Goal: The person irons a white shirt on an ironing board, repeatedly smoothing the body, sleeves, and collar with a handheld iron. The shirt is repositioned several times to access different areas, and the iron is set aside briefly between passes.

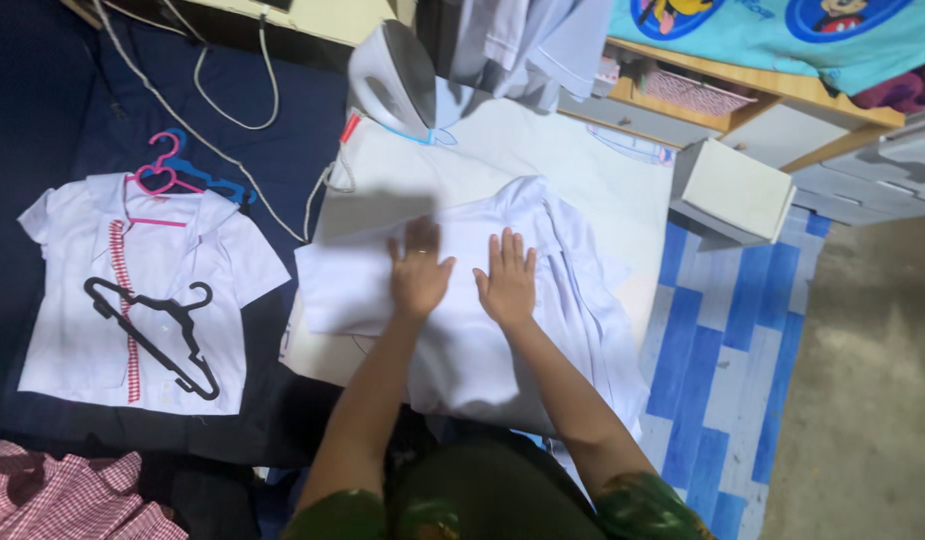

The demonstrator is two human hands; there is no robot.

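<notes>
While both hands (463, 275) press flat, white shirt (463, 340) overhangs pad (543, 150).

The person is wearing a short-sleeved top in a dark green, mottled camouflage-like print with lighter green and brownish patches, and its sleeves are ending above the elbows, leaving both forearms bare. The fabric is showing across the shoulders and chest at the bottom of the head view, looking dark in the dim light. The person's left hand (420, 272) is wearing a thin ring on one finger, while the person's right hand (507, 280) is showing no ring, band or glove. Both wrists are showing bare.
</notes>
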